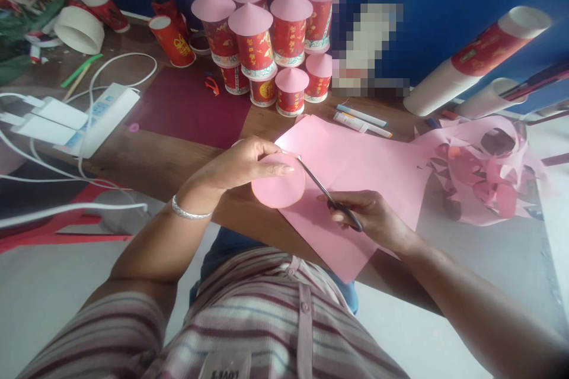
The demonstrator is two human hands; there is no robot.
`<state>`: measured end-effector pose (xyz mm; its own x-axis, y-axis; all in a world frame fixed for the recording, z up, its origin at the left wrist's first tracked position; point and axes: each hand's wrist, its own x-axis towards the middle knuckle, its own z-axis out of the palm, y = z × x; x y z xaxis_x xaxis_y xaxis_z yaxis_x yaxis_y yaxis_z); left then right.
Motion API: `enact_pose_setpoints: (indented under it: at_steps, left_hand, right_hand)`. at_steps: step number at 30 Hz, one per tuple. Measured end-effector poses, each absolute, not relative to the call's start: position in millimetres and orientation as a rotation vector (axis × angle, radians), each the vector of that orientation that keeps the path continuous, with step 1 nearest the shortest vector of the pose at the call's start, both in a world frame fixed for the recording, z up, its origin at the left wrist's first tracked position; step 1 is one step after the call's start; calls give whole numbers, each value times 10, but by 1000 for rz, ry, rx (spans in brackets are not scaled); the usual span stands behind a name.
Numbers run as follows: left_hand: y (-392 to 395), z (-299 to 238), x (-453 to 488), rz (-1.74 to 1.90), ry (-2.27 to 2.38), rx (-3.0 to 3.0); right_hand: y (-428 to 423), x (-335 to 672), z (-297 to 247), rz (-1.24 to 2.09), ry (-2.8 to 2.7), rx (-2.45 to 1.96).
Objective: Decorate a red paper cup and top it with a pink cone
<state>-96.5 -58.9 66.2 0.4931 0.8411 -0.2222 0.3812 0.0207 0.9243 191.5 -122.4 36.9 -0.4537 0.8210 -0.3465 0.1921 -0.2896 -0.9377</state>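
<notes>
A round pink paper disc (279,189) is pinched by my left hand (249,163), thumb on top and fingers beneath. My right hand (362,216) grips the handles of a pair of scissors (317,182). The scissor blades point up and left, and their tips meet the disc's upper right edge near my left fingers. Whether the blades are parted cannot be made out. Beneath the scissors and my right hand lies a large pink paper sheet (377,172), overhanging the table's front edge.
Red paper cups (252,53) with pink cone tops stand stacked at the back. Pink paper scraps (493,172) heap at right, near stacked cups (484,59). Pens (362,121) lie behind the sheet. A dark red sheet (191,106), a power strip (100,118) and cables are at left.
</notes>
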Motion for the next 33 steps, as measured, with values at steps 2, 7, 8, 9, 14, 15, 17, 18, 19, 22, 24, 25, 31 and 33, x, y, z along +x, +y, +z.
enact_pose_setpoints:
  at_steps: [2, 7, 8, 9, 14, 15, 17, 18, 19, 22, 24, 25, 31, 33]
  left_hand:
    - [-603, 674, -956, 515, 1092, 1569]
    - [-635, 703, -932, 575, 1127, 1511]
    - [-638, 707, -927, 585, 1131, 1505]
    - [-640, 710, -922, 591, 1132, 1504]
    - [-637, 726, -902, 577, 1114, 1520]
    - [-637, 730, -900, 572, 1115, 1521]
    - [-636, 734, -899, 567, 1120, 1514]
    - [-636, 734, -899, 565, 1120, 1510]
    - [-636, 732, -901, 561, 1117, 1506]
    - [-632, 717, -907, 560, 1105, 1506]
    - [-625, 705, -911, 562, 1105, 1520]
    - [-621, 700, -913, 562, 1105, 1531]
    - [-606, 686, -929, 517, 1109, 1576]
    - [-602, 673, -940, 485, 1124, 1599]
  right_hand:
    - [-1229, 1923, 364, 1790, -1491, -1286]
    - [-1234, 1923, 362, 1761, -1505, -1296]
    - [-1236, 1919, 361, 1759, -1506, -1294]
    - [-1236, 1915, 360, 1759, -1503, -1293]
    - [-1233, 1883, 375, 1752, -1516, -1283]
    - [-1230, 1877, 383, 1746, -1526, -1283]
    - [-1227, 1868, 398, 1734, -1540, -1288]
    - [-1226, 1866, 403, 1728, -1544, -1293]
    - [-1227, 1866, 405, 1724, -1548, -1296]
    - [-1236, 1875, 396, 1719, -1542, -1295]
    - [-1243, 1885, 383, 1725, -1526, -1290]
    - [-1246, 1890, 378, 1726, -1519, -1289]
    - [-1245, 1891, 373, 1712, -1561, -1300]
    - [-1240, 1887, 374, 1714, -1567, -1297]
